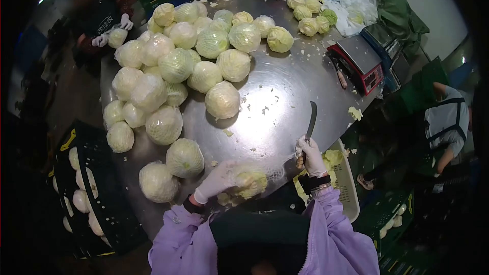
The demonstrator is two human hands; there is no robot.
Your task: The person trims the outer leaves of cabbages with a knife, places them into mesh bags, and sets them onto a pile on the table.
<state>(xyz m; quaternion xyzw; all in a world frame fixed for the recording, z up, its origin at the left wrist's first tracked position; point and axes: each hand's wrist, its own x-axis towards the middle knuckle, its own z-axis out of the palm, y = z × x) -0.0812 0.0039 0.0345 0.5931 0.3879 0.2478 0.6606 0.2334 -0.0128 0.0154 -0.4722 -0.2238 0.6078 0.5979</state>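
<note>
Gloved in white, my left hand lies against a pale cabbage at the table's near edge. White foam netting stretches from that cabbage towards my right hand. My right hand, also gloved, is closed around the handle of a knife, whose curved dark blade points away from me. Two netted cabbages rest just left of my left hand. A large group of wrapped cabbages covers the left and back of the metal table.
A white basket with leaves stands below my right hand. Red scales and a white plastic bag are at the right. Dark crates hold cabbages at left. Co-workers stand at the far side, left and right.
</note>
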